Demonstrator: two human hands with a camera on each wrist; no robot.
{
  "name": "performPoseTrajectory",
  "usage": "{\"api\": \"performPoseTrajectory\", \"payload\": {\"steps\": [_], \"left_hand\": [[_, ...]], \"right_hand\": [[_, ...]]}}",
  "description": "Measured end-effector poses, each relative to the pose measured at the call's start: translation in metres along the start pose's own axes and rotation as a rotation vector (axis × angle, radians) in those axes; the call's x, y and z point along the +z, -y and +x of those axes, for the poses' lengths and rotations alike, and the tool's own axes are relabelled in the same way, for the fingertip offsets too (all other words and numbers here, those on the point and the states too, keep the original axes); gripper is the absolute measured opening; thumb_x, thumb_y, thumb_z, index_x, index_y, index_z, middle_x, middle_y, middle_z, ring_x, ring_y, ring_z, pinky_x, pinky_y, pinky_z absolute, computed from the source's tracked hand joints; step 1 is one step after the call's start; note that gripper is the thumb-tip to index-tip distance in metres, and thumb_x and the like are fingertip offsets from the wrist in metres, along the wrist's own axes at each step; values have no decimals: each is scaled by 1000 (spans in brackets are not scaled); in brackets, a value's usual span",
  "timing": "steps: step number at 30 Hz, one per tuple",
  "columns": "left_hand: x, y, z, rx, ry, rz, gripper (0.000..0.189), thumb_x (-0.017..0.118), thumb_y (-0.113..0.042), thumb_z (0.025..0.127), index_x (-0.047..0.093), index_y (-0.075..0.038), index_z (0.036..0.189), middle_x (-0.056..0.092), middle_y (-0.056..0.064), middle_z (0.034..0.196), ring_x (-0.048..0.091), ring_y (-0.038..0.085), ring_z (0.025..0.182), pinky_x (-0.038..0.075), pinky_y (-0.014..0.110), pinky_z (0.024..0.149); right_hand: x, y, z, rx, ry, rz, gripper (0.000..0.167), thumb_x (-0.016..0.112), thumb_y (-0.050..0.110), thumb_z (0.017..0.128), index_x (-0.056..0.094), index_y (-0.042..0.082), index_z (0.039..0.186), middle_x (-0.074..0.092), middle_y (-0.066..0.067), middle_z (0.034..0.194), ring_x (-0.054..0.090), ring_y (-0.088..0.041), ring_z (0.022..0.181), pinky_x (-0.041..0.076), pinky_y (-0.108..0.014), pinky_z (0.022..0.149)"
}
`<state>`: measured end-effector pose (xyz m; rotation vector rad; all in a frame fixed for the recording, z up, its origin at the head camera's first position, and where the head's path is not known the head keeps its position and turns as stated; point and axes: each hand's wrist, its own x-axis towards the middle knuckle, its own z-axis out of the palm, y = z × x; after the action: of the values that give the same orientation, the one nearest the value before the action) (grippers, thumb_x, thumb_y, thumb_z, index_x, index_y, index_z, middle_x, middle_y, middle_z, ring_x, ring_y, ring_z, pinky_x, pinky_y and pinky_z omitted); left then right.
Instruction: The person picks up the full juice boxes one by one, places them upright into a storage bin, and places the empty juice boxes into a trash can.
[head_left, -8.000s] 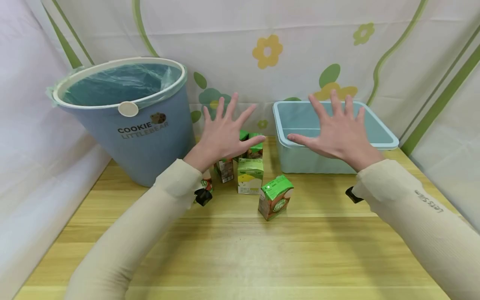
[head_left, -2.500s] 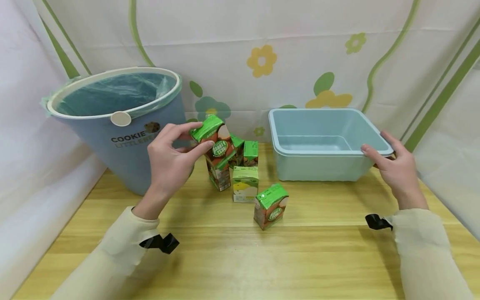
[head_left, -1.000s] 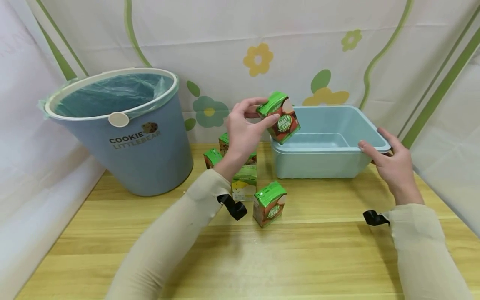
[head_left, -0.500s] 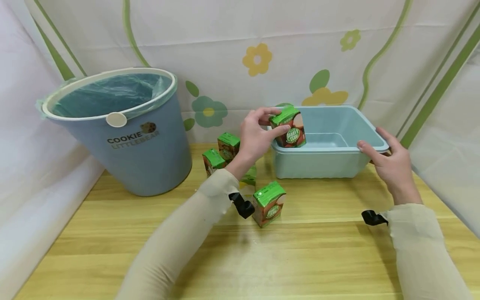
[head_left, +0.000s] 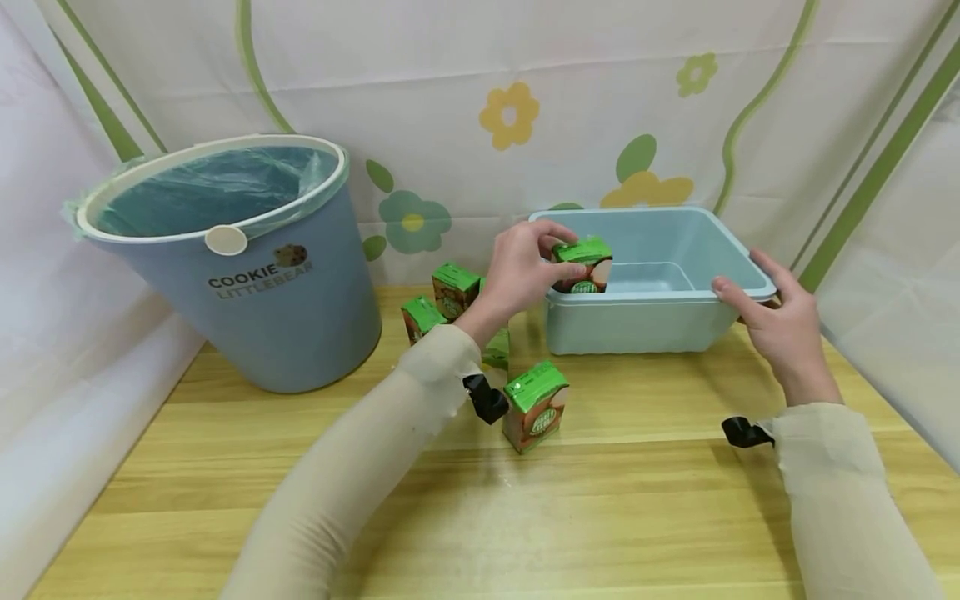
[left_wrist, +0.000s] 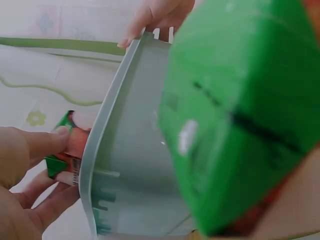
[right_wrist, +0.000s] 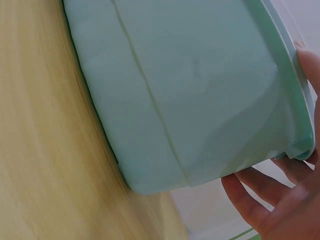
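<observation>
My left hand (head_left: 517,271) pinches a green-topped juice box (head_left: 592,267) between thumb and fingers. It has this carton inside the left end of the pale blue storage box (head_left: 630,329), partly below the front rim; the left wrist view shows the carton (left_wrist: 77,142) at that rim too. With the thumb on the rim and fingers outside, my right hand (head_left: 787,329) grips the storage box's right front corner. A similar juice box (head_left: 536,408) stands in front on the table. Several more, including a brown one (head_left: 456,290) and a yellow-green one (head_left: 497,350), are partly behind my left arm.
A blue bucket (head_left: 300,317) with a liner bag over its rim stands at the left. White patterned cloth (head_left: 450,83) hangs behind the wooden table (head_left: 600,517). In the left wrist view a green carton top (left_wrist: 235,115) fills the foreground.
Both hands were spread in the air at first. The left took a juice box from the left group, carried it right and lowered it into the storage box; the right took the storage box's corner.
</observation>
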<state>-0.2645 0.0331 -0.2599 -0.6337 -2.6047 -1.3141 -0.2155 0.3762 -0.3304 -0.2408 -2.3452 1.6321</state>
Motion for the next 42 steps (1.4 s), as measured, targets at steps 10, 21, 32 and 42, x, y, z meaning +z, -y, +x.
{"api": "performPoseTrajectory", "payload": {"steps": [10,21,32,42], "left_hand": [[8,-9,12,-9,70,116,34,82,-30,95,76,-21,127,76,1,131,70,17,117,60,32,90],[15,-1,31,4,134,101,36,79,-26,98,74,-14,131,74,4,134,67,17,124,60,31,96],[23,7,43,5,226,133,28,81,-24,96,79,-14,122,79,3,123,73,16,116,61,31,95],[27,9,48,13,296,202,30,81,-19,96,79,-12,125,79,3,126,74,16,115,60,31,98]], "right_hand": [[0,-1,0,0,-11,-4,82,76,33,99,32,31,168,40,2,161,53,2,109,53,-3,79],[1,0,1,-7,-16,-62,83,74,37,100,29,30,169,40,-1,161,52,3,109,53,-3,80],[1,-1,1,-2,-18,-60,82,74,37,100,30,32,169,42,1,157,52,3,109,53,-3,79],[1,0,0,5,-13,-71,82,74,38,100,30,31,169,40,-2,161,51,3,110,53,-3,80]]}}
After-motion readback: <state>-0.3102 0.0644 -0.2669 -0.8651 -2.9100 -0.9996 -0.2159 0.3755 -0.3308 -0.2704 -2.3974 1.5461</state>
